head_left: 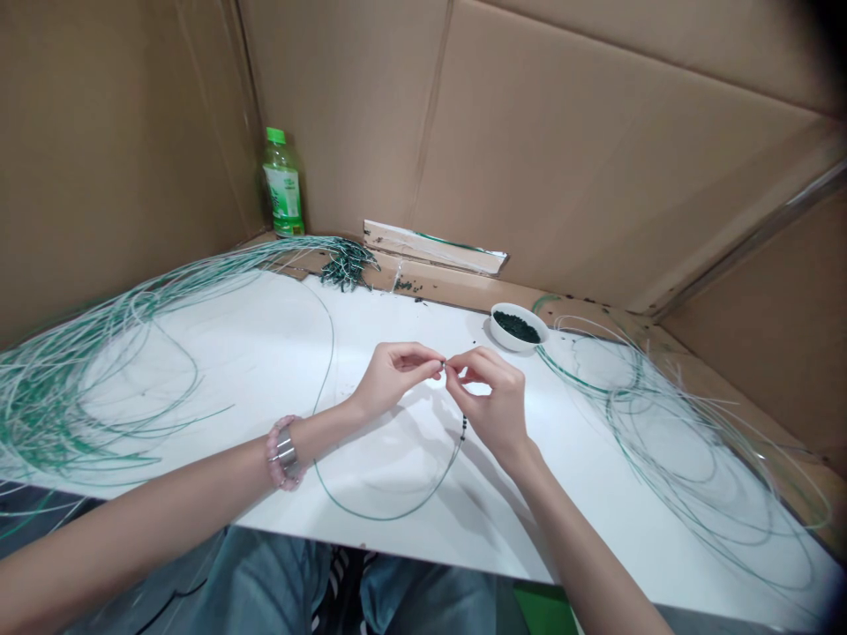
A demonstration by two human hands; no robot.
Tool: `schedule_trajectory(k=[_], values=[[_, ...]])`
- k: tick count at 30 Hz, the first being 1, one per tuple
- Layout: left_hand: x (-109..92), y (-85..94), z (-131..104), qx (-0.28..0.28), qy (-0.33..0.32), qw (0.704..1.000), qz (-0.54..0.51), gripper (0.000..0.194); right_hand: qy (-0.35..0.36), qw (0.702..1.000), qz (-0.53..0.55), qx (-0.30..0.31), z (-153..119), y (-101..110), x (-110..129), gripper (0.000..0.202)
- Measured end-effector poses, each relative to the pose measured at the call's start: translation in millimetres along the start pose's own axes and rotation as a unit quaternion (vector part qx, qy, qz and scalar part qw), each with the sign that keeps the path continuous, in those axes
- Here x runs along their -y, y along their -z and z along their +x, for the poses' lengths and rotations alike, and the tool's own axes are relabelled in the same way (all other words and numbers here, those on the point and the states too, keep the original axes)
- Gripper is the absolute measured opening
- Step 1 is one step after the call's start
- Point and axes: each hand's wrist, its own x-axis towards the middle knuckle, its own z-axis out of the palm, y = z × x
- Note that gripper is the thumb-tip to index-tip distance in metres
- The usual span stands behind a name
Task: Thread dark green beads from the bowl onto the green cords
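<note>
My left hand (397, 379) and my right hand (490, 397) meet over the white table, both closed in a pinch with fingertips almost touching. A tiny dark bead (443, 363) shows at the tips of my left fingers. From under my right hand a thin green wire (390, 519) hangs down, curves across the table, passes below my left forearm and runs up toward the back. Several small black beads (464, 427) sit on this wire just below my right fingers. The wire's end between the fingertips is hidden. Right of my hands stands a white bowl (495, 336) of dark beads.
Bundled green and white wires (138, 309) spread over the left side, their beaded ends (348, 263) at the back. More looped wires (635, 397) lie at right. A green bottle (283, 187) stands in the back left corner. Cardboard walls (529, 159) enclose the white table (258, 353).
</note>
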Motion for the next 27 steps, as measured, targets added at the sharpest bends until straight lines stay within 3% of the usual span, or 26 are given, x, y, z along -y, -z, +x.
schedule_trajectory(k=[10, 16, 22, 27], values=[[3, 1.8, 2, 0.003, 0.013, 1.0, 0.0, 0.013, -0.164, 0.973, 0.164, 0.019, 1, -4, -8, 0.012], [4, 0.1, 0, -0.003, 0.002, 0.999, 0.034, 0.014, -0.197, 0.97, 0.128, 0.058, 4, -2, -9, 0.009], [4, 2.2, 2, -0.044, 0.001, 0.998, 0.046, 0.014, -0.248, 0.944, 0.106, 0.187, 13, 14, -15, 0.006], [4, 0.2, 0, -0.009, -0.013, 0.998, 0.063, 0.015, -0.226, 0.94, 0.211, 0.147, 13, 8, -16, 0.021]])
